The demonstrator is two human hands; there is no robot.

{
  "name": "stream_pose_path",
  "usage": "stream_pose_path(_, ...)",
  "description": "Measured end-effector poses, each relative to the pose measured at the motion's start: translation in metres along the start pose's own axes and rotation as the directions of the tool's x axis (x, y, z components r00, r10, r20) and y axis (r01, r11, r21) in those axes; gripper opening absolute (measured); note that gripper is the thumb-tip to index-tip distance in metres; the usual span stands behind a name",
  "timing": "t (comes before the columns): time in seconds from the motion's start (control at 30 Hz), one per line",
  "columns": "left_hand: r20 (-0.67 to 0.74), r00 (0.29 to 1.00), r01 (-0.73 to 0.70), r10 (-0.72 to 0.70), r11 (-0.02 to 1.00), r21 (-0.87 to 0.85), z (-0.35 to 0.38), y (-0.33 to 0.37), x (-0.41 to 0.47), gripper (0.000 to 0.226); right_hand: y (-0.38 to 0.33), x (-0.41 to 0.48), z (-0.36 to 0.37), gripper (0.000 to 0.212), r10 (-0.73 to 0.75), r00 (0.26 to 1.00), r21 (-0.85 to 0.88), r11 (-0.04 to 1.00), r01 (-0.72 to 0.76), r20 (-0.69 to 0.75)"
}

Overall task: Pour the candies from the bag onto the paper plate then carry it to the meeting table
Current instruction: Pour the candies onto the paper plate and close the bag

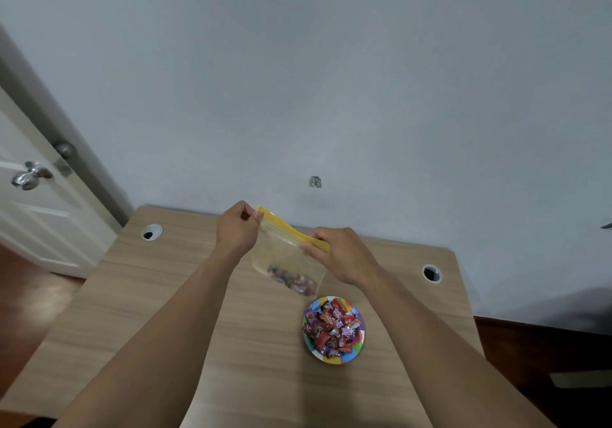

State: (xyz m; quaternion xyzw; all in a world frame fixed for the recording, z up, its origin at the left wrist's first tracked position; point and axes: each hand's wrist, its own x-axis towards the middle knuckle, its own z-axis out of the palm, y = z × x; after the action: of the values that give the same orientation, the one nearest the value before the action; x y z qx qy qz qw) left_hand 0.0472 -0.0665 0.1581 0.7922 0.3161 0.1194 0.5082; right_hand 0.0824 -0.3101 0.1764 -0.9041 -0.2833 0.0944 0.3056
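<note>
Both hands up over the desk (139,298) — left hand (236,229) and right hand (337,255) pinch the bag (284,262) by its yellow strip, fingers closed. Candies (331,326) heap the paper plate (347,358) at 5 o'clock — best tip the bag's mouth squarely over it.

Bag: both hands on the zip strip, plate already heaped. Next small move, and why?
Probably set the bag down on the desk. Both hands, left and right, pinch its yellow strip; the paper plate already holds the candies, so carrying comes next.
</note>
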Motion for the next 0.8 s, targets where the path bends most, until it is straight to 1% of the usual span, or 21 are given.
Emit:
stream_pose_path(0.23,-0.004,1.000,-0.027,0.027,0.999,-0.032,-0.009,-0.011,0.001,0.027,0.017,-0.003,-0.009,0.034,0.027,1.000,0.006,1.000,-0.027,0.000)
stream_pose_path(0.43,0.007,0.998,-0.058,0.058,0.997,-0.047,-0.009,-0.018,-0.005,0.027,0.033,-0.003,-0.009,0.043,0.076,0.997,-0.055,0.995,-0.077,-0.026)
stream_pose_path(0.67,0.017,0.997,-0.071,0.072,0.995,-0.063,-0.004,-0.041,-0.013,0.023,0.039,-0.009,-0.001,0.047,0.081,0.997,-0.197,0.977,-0.081,-0.009)
stream_pose_path(0.8,0.063,0.997,-0.030,0.036,0.996,-0.089,-0.007,-0.062,-0.019,0.022,0.042,-0.011,0.015,0.055,0.096,0.995,-0.297,0.951,-0.084,0.026)
